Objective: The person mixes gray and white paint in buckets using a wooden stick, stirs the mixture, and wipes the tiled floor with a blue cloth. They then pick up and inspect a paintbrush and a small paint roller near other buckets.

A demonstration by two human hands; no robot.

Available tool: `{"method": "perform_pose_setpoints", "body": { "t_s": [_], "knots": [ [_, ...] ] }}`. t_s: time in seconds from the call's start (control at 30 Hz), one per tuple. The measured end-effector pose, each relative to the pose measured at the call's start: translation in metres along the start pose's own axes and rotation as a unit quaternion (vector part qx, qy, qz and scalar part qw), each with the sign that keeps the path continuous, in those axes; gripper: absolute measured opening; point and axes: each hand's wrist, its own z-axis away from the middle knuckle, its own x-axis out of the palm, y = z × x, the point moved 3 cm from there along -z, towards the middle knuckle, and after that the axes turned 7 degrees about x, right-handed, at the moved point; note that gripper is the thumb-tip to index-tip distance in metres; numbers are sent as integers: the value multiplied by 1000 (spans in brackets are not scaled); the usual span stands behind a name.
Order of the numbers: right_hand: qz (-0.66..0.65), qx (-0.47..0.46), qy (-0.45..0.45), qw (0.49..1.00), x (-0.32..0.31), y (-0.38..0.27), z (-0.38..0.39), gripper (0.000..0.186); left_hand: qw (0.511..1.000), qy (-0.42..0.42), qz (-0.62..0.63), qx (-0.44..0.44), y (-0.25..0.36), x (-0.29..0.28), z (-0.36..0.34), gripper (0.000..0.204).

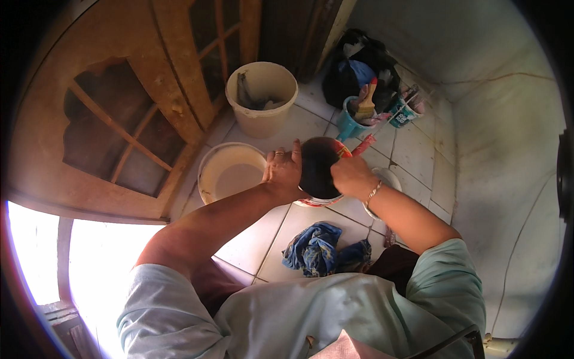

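Observation:
Between my hands is a round can with a dark inside and a red and white outer wall. My left hand, wearing a ring, grips the can's left side with its fingers along the wall. At the can's right rim my right hand is closed in a fist; whatever is in its fingers is hidden. A red, stick-like piece lies just beyond this hand. Partly under my right wrist sits a pale round container. A crumpled blue patterned cloth lies on the tiles nearer to me.
To the left stand a wide beige basin and a taller cream bucket with grey stuff inside. Farther right are a blue tub with a paintbrush, a teal container and a black plastic bag. Wooden doors line the left; a wall bounds the right.

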Motion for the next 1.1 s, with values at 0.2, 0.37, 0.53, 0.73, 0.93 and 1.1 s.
{"method": "perform_pose_setpoints", "body": {
  "t_s": [0.2,0.37,0.53,0.73,0.93,1.1],
  "knots": [
    [-93,-24,81,992,-2,-11,-13,16,1000,1,-7,2,5,-5,-3,130],
    [-34,14,12,999,2,5,-8,16,1000,12,9,-4,2,-1,-1,132],
    [-78,-67,1,995,0,-21,-7,15,999,40,15,8,1,1,0,130],
    [-42,16,27,999,0,6,-6,16,999,32,30,-9,-2,6,1,128],
    [-97,-10,30,995,5,-4,-9,16,998,49,41,18,3,0,-1,125],
    [-28,19,21,999,-4,4,1,17,999,16,36,-1,1,4,-1,126]
  ]
}}
